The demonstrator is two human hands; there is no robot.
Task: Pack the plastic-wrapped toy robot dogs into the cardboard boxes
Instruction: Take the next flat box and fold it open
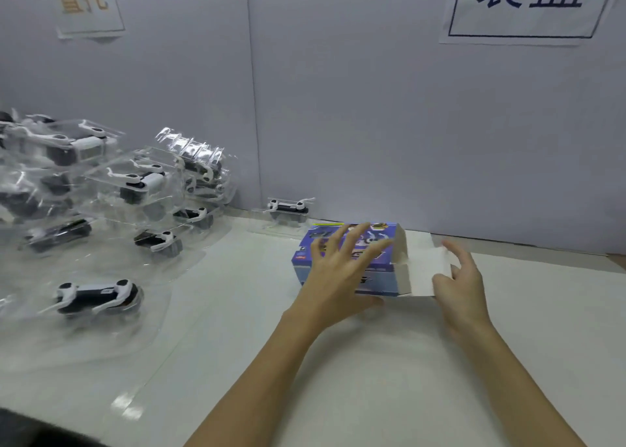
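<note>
My left hand (333,270) has its fingers (338,240) spread wide and nearly straight, laid over the top of the box (382,267), with the thumb down along the near side. I can't tell how firmly they press; the hand is blurred. My right hand (459,282) is at the box's open right end, its fingers loosely curled around the white flap (428,270), thumb under the flap's near edge and the other fingers behind its far edge. Whether it truly pinches the flap or only touches it I can't tell for certain, but the fingers do wrap it.

The box is blue and printed, lying on its side on the white table (389,379), close to the back wall (406,141). Its right end is open, showing white cardboard inside. I can't see what is in it.

Just behind the box's left corner, against the wall, one dog (288,207) sits in a clear plastic shell. Well to the left, a pile of dogs (101,182) in the same clear shells is stacked and tilted against one another. Nearer to me on the left, a single wrapped dog (98,296) lies apart from the pile, white legs and dark body showing through the plastic.

On the wall hang two paper signs, a left sign (86,2) with orange characters and a right sign (528,4) with blue ones.
</note>
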